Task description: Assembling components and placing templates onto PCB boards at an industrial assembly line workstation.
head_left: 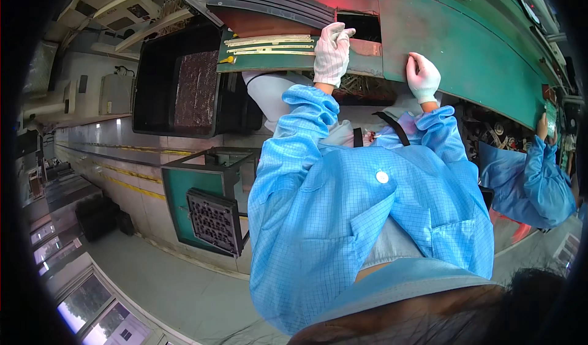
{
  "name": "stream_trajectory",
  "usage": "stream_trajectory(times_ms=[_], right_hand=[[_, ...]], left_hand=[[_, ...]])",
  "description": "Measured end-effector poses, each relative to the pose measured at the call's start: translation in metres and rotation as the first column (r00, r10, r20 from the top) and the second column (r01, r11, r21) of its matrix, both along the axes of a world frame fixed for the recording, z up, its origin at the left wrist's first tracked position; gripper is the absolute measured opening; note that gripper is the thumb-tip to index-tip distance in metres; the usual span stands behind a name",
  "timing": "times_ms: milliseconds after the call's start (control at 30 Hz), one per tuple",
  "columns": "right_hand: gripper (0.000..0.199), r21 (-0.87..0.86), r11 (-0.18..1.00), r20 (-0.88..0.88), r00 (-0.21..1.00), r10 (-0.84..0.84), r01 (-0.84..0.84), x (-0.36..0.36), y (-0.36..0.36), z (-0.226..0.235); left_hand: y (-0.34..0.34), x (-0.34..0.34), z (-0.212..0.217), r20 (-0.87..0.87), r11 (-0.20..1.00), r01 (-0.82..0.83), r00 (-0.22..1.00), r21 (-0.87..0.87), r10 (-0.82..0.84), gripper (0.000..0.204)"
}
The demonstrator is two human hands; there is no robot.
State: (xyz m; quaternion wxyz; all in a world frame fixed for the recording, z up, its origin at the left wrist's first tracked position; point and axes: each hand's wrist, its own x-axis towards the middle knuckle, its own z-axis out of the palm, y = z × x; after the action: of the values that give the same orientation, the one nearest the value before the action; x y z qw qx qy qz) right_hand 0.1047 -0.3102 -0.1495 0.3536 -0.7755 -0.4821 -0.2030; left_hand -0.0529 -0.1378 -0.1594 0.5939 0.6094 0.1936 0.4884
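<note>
My left hand (332, 54), in a white striped glove, is over the front part of the green workbench (459, 51). Its fingers are curled together, and anything between them is too small or hidden to make out. Close beside it lie several thin pale strips (269, 44), and beyond them a long black ribbed rail (269, 3). A dark rectangular opening (361, 25) shows just past its fingertips. Farther right, my right hand (422, 78), also gloved in white, is at the bench's front edge. Its fingers bend in toward the thumb; whether they hold anything is hidden.
A yellow-handled small tool (227, 60) lies at the bench's left end. Left of the bench stands a large black bin (147, 88); nearer is a metal-framed stand (177, 201) with a black perforated tray (214, 221). At far right another person in blue (527, 183) works with a green board (550, 118).
</note>
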Motion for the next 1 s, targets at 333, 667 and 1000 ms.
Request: stream_trajectory(times_ms=[333,667,1000], right_hand=[[0.011,-0.008,1.0,-0.034,0.999,-0.001,0.001,0.002,0.007,0.0],[0.02,-0.33,0.922,-0.476,0.879,0.022,-0.202,0.027,0.005,0.04],[0.045,-0.413,0.842,-0.467,0.875,0.131,-0.347,0.151,0.149,0.081]], left_hand=[[0.005,-0.001,0.002,-0.004,0.998,0.022,1.0,-0.062,-0.022,0.022],[-0.003,-0.003,0.02,-0.349,0.959,-0.039,0.927,0.28,0.14,0.027],[-0.024,0.04,0.043,-0.578,0.795,0.083,0.732,0.601,0.36,0.035]])
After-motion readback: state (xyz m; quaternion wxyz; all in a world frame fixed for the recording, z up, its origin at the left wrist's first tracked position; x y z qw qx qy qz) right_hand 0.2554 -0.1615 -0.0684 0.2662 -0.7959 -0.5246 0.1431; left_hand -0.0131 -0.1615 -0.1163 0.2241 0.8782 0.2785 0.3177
